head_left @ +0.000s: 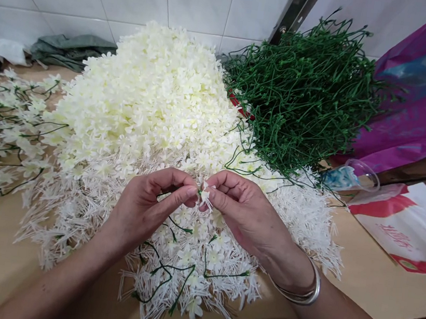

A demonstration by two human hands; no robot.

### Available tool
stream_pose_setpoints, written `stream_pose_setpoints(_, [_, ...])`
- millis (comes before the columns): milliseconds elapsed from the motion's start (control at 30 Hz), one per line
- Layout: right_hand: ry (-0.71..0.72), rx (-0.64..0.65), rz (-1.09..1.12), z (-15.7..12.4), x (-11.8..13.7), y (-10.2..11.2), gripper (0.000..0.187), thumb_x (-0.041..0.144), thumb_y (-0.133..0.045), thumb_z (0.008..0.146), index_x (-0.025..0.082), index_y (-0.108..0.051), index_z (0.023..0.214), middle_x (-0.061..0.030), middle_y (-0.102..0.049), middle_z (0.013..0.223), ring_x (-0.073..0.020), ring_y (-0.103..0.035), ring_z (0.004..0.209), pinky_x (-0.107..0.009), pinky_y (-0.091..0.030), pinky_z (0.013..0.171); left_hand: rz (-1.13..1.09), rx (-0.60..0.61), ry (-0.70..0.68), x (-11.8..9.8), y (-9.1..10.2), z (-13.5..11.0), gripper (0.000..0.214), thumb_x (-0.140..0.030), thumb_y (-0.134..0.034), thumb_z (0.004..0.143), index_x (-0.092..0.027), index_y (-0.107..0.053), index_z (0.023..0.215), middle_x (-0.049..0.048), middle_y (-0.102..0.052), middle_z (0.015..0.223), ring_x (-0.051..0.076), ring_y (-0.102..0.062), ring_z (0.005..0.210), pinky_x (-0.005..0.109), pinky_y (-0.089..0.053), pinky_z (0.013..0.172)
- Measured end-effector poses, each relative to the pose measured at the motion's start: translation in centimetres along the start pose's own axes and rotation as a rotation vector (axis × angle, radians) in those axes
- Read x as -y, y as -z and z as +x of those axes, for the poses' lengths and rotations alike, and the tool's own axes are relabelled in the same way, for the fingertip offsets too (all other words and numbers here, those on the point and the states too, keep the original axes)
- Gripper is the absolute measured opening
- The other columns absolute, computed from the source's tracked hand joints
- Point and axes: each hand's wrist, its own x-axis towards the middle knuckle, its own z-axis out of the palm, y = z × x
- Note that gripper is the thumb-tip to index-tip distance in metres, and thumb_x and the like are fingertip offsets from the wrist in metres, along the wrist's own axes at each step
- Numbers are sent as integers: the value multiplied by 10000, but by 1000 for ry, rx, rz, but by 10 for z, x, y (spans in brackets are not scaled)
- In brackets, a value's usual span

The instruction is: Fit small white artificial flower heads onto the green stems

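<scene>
My left hand [152, 201] and my right hand [247, 211] meet at the middle, fingertips almost touching. The left thumb and forefinger pinch the green tip of an artificial flower stem. A small white artificial flower [205, 196] is pinched in my right fingertips, right against that tip. Below them a branching green stem [173, 268] lies over white stamen-like strands [228, 282] and loose blossoms. Behind my hands rises a large heap of cream-white artificial petals [151, 94]. Which part of the stem joins the flower is hidden by my fingers.
Bare green stems [308, 88] are heaped at the back right. Finished-looking flower sprays [4, 137] lie at the left. A clear plastic cup [346, 176], a red-and-white bag [408, 227] and a purple bag [419, 108] sit at the right. Dark cloth [74, 49] lies by the tiled wall.
</scene>
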Motion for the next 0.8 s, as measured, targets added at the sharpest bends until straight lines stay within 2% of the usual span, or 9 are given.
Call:
stream_pose_setpoints(167, [-67, 4, 76, 1, 3, 1, 327, 417, -950, 726, 199, -736, 842, 27, -703, 743, -99, -634, 694, -263, -519, 718, -236, 3, 41, 4, -10, -2, 147, -249, -696, 959, -202, -761, 835, -13, -782, 742, 117, -744, 763, 206, -596, 781])
stream_pose_setpoints(400, [-174, 113, 217, 2, 4, 4, 266, 327, -943, 754, 194, -728, 834, 35, -716, 715, -94, -667, 665, -265, -560, 750, -345, 13, 61, 4, -18, -4, 184, -222, -686, 973, -195, -765, 809, 2, -777, 742, 105, -714, 718, 203, -610, 761])
stream_pose_setpoints(467, [-188, 111, 231, 3, 2, 5, 261, 317, -943, 753, 196, -726, 833, 32, -720, 720, -100, -675, 673, -266, -561, 748, -377, -7, 74, 5, -21, -4, 169, -216, -690, 969, -195, -763, 818, 4, -782, 744, 103, -708, 704, 204, -611, 754])
stream_pose_setpoints(633, [-123, 79, 201, 5, -6, 5, 281, 344, -935, 759, 205, -708, 849, 30, -707, 723, -114, -660, 678, -283, -551, 715, -357, -99, 92, 7, -26, -7, 135, -218, -709, 953, -188, -755, 831, 5, -784, 746, 107, -713, 707, 206, -609, 744])
stream_pose_setpoints(800, [-103, 75, 183, 9, -11, 4, 296, 347, -940, 750, 203, -705, 859, 33, -690, 714, -109, -634, 672, -280, -528, 708, -286, -133, 87, 9, -27, -6, 114, -234, -718, 947, -187, -745, 847, -8, -753, 713, 114, -715, 712, 222, -607, 751])
